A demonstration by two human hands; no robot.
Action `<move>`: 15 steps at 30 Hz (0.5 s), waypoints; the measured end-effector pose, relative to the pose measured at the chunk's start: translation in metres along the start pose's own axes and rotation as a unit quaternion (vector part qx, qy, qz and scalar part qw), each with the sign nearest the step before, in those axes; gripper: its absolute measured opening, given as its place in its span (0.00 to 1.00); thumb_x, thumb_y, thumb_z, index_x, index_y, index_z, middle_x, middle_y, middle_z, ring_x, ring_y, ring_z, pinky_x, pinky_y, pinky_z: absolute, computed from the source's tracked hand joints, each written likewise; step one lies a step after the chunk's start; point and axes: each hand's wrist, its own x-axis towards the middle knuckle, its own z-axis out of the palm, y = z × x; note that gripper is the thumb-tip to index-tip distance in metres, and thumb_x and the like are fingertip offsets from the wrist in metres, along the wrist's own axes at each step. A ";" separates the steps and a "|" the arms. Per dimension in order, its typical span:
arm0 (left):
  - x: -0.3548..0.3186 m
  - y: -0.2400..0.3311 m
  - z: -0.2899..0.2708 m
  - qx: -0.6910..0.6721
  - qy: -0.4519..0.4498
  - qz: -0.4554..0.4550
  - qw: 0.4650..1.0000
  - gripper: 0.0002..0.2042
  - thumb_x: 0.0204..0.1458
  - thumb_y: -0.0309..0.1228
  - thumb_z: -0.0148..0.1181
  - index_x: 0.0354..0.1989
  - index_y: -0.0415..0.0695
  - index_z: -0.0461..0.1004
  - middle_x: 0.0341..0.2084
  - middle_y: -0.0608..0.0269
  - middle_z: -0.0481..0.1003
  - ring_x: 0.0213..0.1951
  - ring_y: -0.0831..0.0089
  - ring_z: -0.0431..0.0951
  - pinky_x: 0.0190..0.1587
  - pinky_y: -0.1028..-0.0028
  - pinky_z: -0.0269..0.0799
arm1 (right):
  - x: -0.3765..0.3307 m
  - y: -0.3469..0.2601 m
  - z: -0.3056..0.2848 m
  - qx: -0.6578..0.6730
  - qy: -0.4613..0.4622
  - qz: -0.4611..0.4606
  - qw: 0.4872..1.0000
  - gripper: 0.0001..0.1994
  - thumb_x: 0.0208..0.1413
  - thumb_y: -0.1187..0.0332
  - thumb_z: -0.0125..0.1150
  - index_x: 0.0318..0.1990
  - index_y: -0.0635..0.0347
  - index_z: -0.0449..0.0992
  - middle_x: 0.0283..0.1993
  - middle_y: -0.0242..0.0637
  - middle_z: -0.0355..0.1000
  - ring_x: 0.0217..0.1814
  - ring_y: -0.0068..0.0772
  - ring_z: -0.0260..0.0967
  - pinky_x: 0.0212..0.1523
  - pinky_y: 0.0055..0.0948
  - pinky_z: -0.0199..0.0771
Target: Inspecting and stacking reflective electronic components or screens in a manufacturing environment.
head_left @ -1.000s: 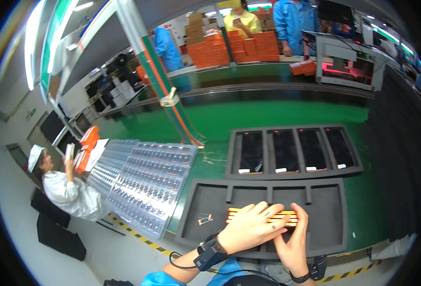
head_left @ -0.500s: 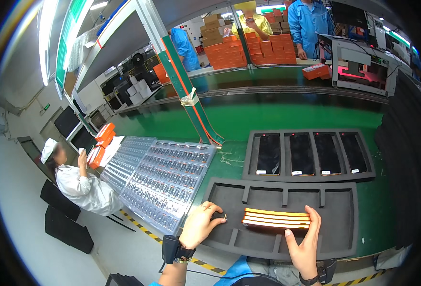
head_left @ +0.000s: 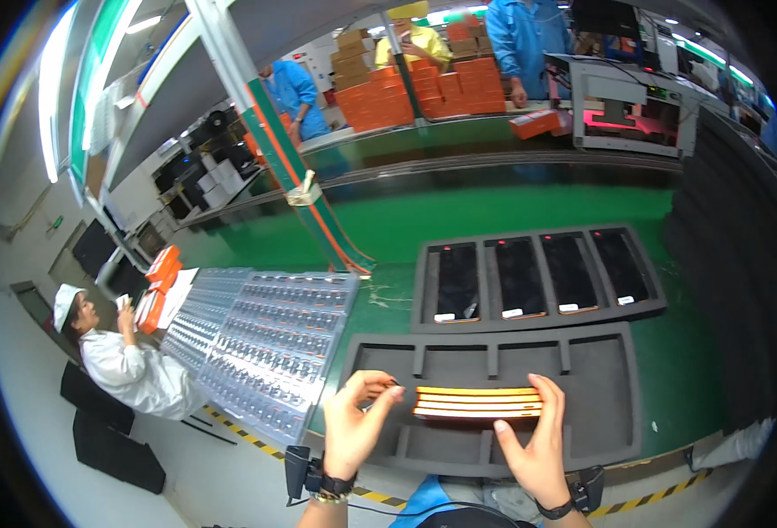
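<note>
My right hand [head_left: 536, 444] grips the right end of a stack of phones [head_left: 476, 403], thumb on the near side and fingers on the far side. The stacked phones show bright orange edges and sit over the near grey foam tray [head_left: 618, 387], whose compartments hold nothing else that I can see. To the left of the stack, my left hand [head_left: 359, 421] is closed in a pinch on a small dark part [head_left: 394, 384], mostly hidden by the fingers. Behind, a second foam tray [head_left: 424, 280] holds several black-screened phones [head_left: 518, 277] lying face up, each with a small white label.
Clear plastic component trays [head_left: 270, 343] with rows of small parts lie at the left. A green-and-orange striped post [head_left: 287, 172] rises behind them. Dark foam sheets [head_left: 723, 264] stand at the right. A seated person in white [head_left: 133, 365] is beyond the left edge.
My left hand has lifted and turned, bringing the small dark part up beside the stack's left end. My right hand keeps its grip on the phones. The whole view has shifted.
</note>
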 end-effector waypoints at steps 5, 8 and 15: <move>-0.020 0.033 0.072 0.020 -0.083 0.178 0.980 0.09 0.55 0.18 0.65 0.45 0.35 0.77 0.35 0.56 0.83 0.37 0.70 0.85 0.44 0.73 0.79 | 0.001 0.003 -0.001 0.014 -0.001 -0.013 1.000 0.35 0.51 0.73 0.68 0.67 0.64 0.58 0.66 0.53 0.56 0.69 0.52 0.57 0.69 0.41 0.58; -0.018 0.039 0.096 0.075 -0.106 0.253 0.959 0.07 0.54 0.23 0.67 0.39 0.37 0.78 0.35 0.56 0.83 0.36 0.69 0.84 0.38 0.74 0.79 | 0.001 0.004 -0.002 0.016 -0.001 -0.009 1.000 0.35 0.50 0.75 0.67 0.66 0.63 0.58 0.65 0.53 0.56 0.68 0.53 0.58 0.68 0.42 0.60; -0.012 0.044 0.103 -0.012 -0.140 0.217 0.966 0.06 0.55 0.23 0.65 0.36 0.36 0.73 0.33 0.56 0.81 0.29 0.65 0.79 0.35 0.69 0.76 | 0.002 0.005 -0.002 0.034 0.001 -0.020 0.999 0.34 0.51 0.76 0.67 0.66 0.63 0.59 0.65 0.54 0.55 0.69 0.55 0.58 0.68 0.44 0.61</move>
